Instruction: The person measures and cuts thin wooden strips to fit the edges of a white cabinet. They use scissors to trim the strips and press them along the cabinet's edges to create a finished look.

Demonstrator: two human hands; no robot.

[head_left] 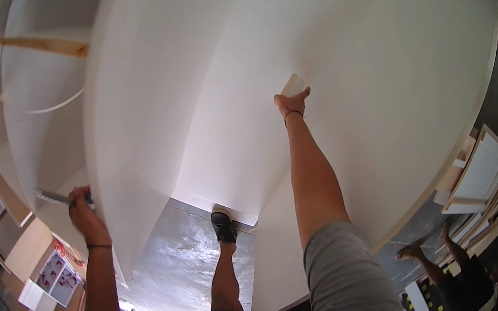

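Head camera view: the right hand (293, 102) reaches up into the space between large white panels, its thumb spread to one side and its fingers partly curled around a small pale block (293, 83). The block stands out past the fingers, in front of the white back panel (237, 127); whether it touches that surface cannot be told. A thin dark band circles the wrist, and a grey sleeve (350, 280) covers the upper arm.

Lower down, the left hand (85, 213) is closed around a slim grey tool (52, 197), just beside the outer edge of the left panel (142, 117). Its shaft points left; its kind cannot be made out.

Below, a foot in a black shoe (222, 224) stands on the grey floor (179, 250), near the bottom of the back panel. At the far left, a wooden strip (48, 45) meets the left panel's edge, and a divided white box (57, 278) lies lower down. On the right, near a framed white board (479, 173), is another person in dark shorts (465, 287).
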